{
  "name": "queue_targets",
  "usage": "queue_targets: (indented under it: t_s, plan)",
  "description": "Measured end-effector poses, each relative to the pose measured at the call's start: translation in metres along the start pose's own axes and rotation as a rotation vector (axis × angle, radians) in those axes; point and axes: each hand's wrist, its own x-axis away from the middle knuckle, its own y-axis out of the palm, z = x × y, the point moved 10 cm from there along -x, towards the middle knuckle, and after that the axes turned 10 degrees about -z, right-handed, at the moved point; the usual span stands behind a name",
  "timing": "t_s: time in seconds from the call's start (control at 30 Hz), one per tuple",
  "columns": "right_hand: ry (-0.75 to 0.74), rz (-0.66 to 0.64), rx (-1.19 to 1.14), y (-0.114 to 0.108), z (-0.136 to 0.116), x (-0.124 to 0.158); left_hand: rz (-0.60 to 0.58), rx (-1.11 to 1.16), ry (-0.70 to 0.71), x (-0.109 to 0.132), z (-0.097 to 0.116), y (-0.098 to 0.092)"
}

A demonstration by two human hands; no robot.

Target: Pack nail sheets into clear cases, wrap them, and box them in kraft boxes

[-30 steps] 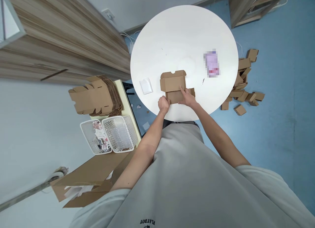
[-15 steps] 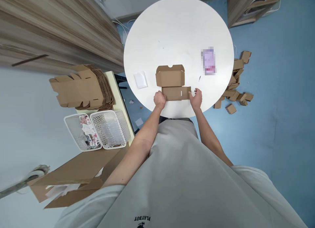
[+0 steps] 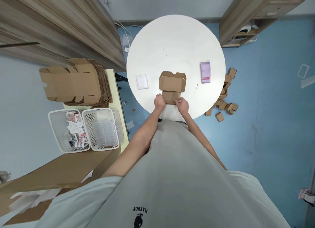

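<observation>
A brown cardboard box [image 3: 172, 84] lies part-folded near the front edge of the round white table [image 3: 177, 34], its notched lid raised on the far side. My left hand [image 3: 159, 102] is closed around the box's left end. At the right end, my right hand [image 3: 182, 106] pinches a side flap that is folded inward over the base. To the left is a flat white packet [image 3: 142, 81]. A blurred-out purple item [image 3: 205, 72] lies to the right.
On the left, a pale side table [image 3: 115, 90] bears a stack of flat cardboard blanks [image 3: 73, 83] and two white baskets [image 3: 100, 111]. A large open carton [image 3: 66, 165] stands closer to me. Several small boxes [image 3: 222, 104] are heaped on the blue floor at right.
My right hand has moved left, folding the box's right flap inward from its outstretched position. My left hand keeps its hold on the left end. The whole view has shifted slightly.
</observation>
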Motion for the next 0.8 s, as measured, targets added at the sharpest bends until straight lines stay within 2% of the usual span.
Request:
queue_targets:
  t_s: [0.23,0.43,0.8]
  plan:
    - [0.164,0.003,0.088,-0.009,0.015,-0.022,-0.053,-0.046,0.004,0.004,0.002,-0.002]
    - [0.217,0.014,0.183,-0.016,0.024,-0.026,-0.061,-0.051,0.024,0.002,-0.001,0.0]
    - [0.235,0.015,0.237,-0.009,0.013,-0.023,-0.062,-0.05,0.036,-0.002,-0.002,0.0]
